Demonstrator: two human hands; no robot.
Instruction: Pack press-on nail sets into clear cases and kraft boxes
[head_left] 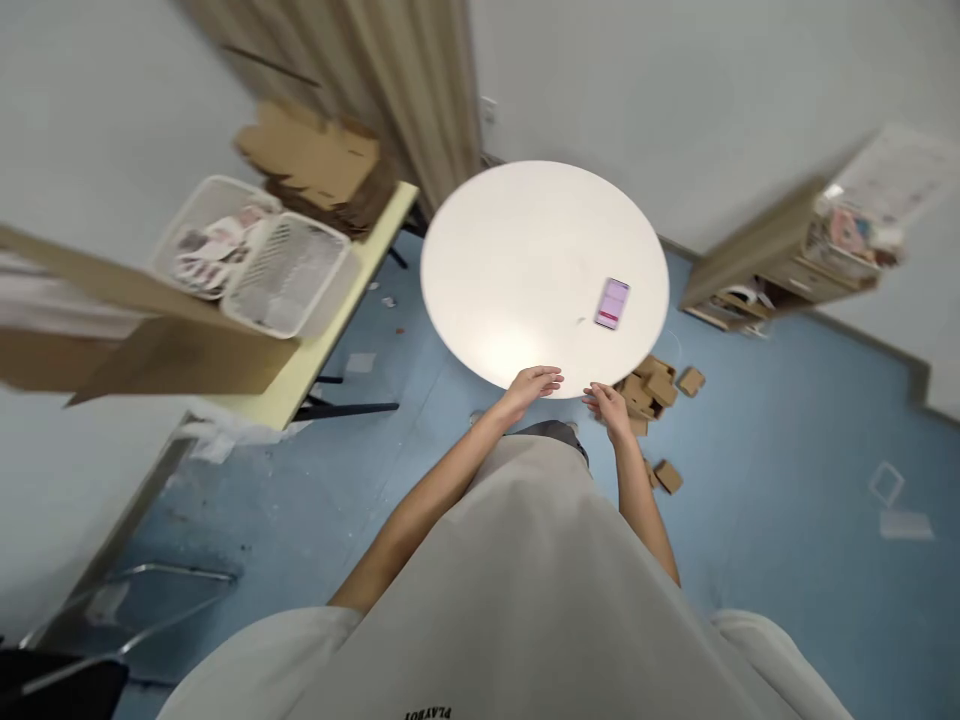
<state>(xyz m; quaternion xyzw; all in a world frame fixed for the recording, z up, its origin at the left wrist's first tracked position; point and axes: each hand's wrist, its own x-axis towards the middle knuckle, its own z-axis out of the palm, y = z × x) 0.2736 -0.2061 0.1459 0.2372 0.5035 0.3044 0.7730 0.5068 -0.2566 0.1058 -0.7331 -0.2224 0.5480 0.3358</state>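
Below me stands a round white table (525, 240). Over its near edge I hold my left hand (535, 383), fingers stretched out to the right and nothing in them. A short gap to the right is my right hand (606, 405), its fingers loosely curved and apart, with no object visible in it. A phone (612, 304) with a lit pinkish screen lies face up on the table's right part, beyond my right hand. A small dark mark lies just left of the phone.
Small brown cardboard boxes (651, 388) lie on the blue floor right of the table. A yellow-topped table (358, 285) at left carries white plastic baskets (289, 275) and flattened cardboard (315, 155). A wooden cabinet (780, 255) stands at right, a metal-framed chair (176, 572) at lower left.
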